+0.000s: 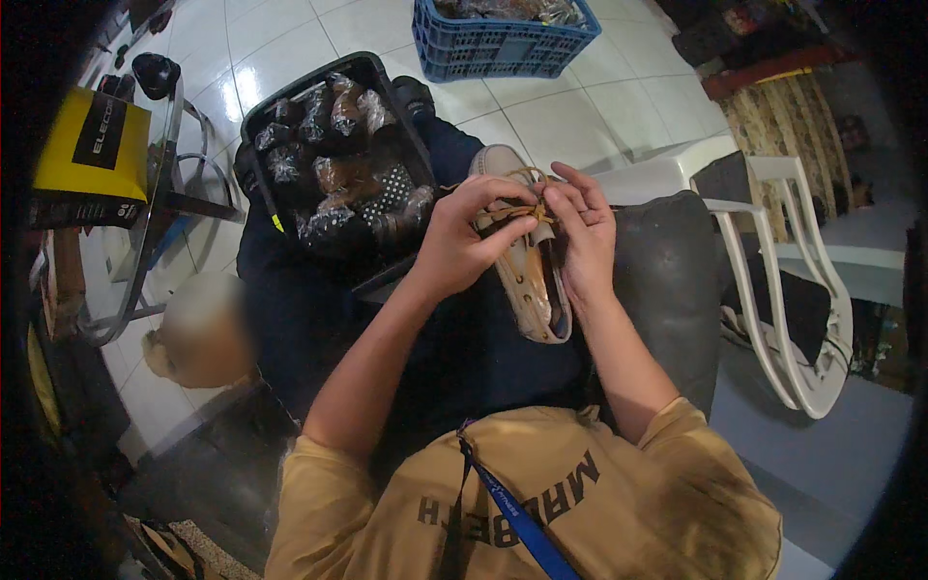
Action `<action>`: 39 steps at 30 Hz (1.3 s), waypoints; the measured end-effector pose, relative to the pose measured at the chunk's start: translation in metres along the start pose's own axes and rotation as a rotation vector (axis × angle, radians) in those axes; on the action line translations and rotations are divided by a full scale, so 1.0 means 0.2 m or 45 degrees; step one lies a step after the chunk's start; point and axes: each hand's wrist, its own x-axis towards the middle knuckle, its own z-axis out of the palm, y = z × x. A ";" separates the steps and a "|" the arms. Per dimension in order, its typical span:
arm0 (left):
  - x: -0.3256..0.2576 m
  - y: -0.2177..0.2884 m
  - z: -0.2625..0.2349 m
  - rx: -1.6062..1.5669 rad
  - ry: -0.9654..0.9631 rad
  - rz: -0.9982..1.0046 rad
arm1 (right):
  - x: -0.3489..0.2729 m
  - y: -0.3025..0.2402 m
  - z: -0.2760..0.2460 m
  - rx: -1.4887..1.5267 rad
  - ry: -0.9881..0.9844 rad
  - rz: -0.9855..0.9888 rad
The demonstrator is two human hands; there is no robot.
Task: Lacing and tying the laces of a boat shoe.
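A beige lace-up shoe (529, 307) rests on my lap, its toe pointing away from me. A tan shoelace (525, 172) loops up over its front. My left hand (472, 232) pinches the lace between thumb and fingertips above the shoe's opening. My right hand (585, 232) closes its thumb and index finger on the lace close beside, with other fingers raised. The palm side of my right hand lies along the shoe's right edge. Between the fingertips the lace forms a small bunch; whether it is knotted I cannot make out.
Left of the shoe, a black crate (379, 72) holds several plastic-wrapped brown items. A blue crate (507, 48) stands on the tiled floor beyond. At right are a white plastic chair (764, 208) and grey padded seat (667, 280). A yellow box (68, 150) sits far left by a metal frame.
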 end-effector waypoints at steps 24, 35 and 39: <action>-0.02 -0.05 -0.01 -0.001 -0.033 -0.041 | 0.10 0.06 0.07 0.062 0.069 -0.150; -0.01 0.01 0.02 0.366 0.099 0.148 | 0.00 0.01 -0.15 -0.428 -0.151 -0.246; -0.02 0.01 0.01 0.456 0.089 0.162 | -0.11 -0.03 -0.16 -0.746 -0.297 -0.414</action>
